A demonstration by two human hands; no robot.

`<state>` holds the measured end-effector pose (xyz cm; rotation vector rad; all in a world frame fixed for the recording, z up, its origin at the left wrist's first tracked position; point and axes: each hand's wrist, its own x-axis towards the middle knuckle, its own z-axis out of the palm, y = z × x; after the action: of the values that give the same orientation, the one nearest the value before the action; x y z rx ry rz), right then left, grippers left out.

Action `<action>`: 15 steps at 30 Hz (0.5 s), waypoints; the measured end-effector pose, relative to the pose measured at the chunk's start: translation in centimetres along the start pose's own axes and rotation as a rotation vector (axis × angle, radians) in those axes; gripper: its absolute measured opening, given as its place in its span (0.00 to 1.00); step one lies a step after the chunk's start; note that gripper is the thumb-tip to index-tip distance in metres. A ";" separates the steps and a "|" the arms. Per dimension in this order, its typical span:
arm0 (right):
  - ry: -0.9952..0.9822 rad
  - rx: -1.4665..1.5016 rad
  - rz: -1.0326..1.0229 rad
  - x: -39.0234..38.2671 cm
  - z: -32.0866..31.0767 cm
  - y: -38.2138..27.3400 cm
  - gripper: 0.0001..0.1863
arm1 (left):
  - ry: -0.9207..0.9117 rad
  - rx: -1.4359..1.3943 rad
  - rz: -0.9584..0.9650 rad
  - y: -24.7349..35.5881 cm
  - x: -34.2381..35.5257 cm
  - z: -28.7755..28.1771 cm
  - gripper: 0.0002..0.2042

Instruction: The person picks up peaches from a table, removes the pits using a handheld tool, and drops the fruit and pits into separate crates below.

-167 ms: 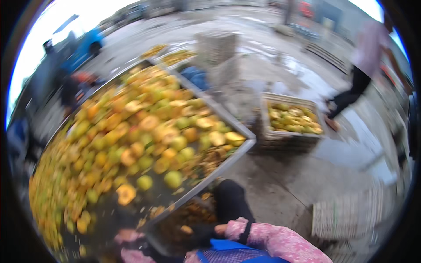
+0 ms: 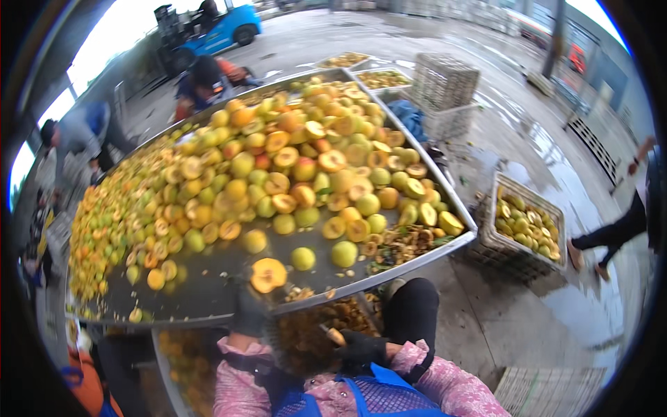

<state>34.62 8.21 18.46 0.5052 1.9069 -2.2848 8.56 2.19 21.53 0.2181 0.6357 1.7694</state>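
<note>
My left hand (image 2: 251, 311), in a dark glove and smeared by motion, is at the near edge of the metal table (image 2: 201, 295). Its fingers cannot be made out. Just past them lies a large halved yellow peach (image 2: 268, 275), cut side up. Low in front of my body, my right hand (image 2: 363, 349), also dark-gloved, is closed on a small tan-handled tool (image 2: 335, 336) with a thin tip. Whole and halved peaches (image 2: 243, 165) are heaped across the table beyond my hands. Below its edge, a bin (image 2: 167, 361) holds brownish-orange scraps (image 2: 316, 326).
A pale crate of peach halves (image 2: 495, 229) stands to the right, with a walking person (image 2: 625, 229) beside it. Stacked crates (image 2: 445, 82) rise behind the table. Other people (image 2: 205, 83) bend at its far left side. A blue forklift (image 2: 215, 31) is farther back.
The view has swung, shifting the table and crate rightward in the picture. My left hand has come up from the lower left toward the halved peach. The right hand now shows more fully.
</note>
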 end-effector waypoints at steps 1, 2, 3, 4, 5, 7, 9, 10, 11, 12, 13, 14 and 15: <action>0.030 0.100 0.063 -0.9 0.2 -1.6 0.19 | -0.011 0.005 -0.002 -0.5 -0.9 2.1 0.26; 0.063 0.197 0.130 -1.7 0.5 -2.9 0.18 | -0.024 0.007 -0.005 -0.7 -2.0 3.6 0.25; 0.048 0.186 0.138 -1.8 0.4 -3.5 0.18 | -0.015 -0.001 0.011 -1.1 -2.7 4.9 0.25; 0.060 0.175 0.134 -1.7 0.6 -3.9 0.19 | 0.034 0.051 0.048 -1.3 -3.4 5.8 0.25; 0.078 0.167 0.129 -1.7 1.0 -4.1 0.19 | 0.082 0.104 0.078 -1.4 -4.1 6.0 0.26; 0.096 0.200 0.070 -1.3 1.7 -3.5 0.19 | 0.031 0.041 0.066 -1.4 -5.5 4.9 0.25; 0.121 0.241 0.007 -1.1 2.6 -4.0 0.18 | -0.024 -0.016 0.045 -1.3 -6.6 4.3 0.23; 0.134 0.281 0.040 -1.3 2.7 -5.8 0.18 | 0.003 -0.069 0.009 -1.5 -6.8 4.5 0.23; 0.154 0.323 0.072 -1.4 2.9 -6.6 0.18 | 0.028 -0.121 -0.033 -1.7 -6.8 4.5 0.22; 0.171 0.324 0.073 -1.0 3.0 -6.1 0.18 | 0.026 -0.114 -0.047 -2.1 -6.5 4.2 0.22; 0.181 0.390 -0.044 -0.8 2.4 -5.1 0.18 | 0.007 -0.099 -0.069 -2.8 -5.6 4.4 0.22; 0.195 0.444 -0.172 -1.1 1.9 -4.8 0.19 | -0.008 -0.053 -0.063 -3.2 -5.2 4.9 0.22; 0.158 0.581 -0.183 -1.4 2.0 -4.9 0.21 | -0.007 0.005 -0.052 -3.1 -5.1 5.4 0.22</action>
<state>34.11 7.05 23.79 0.6022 1.3610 -3.0068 15.16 -0.46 25.30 0.2096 0.6352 1.7165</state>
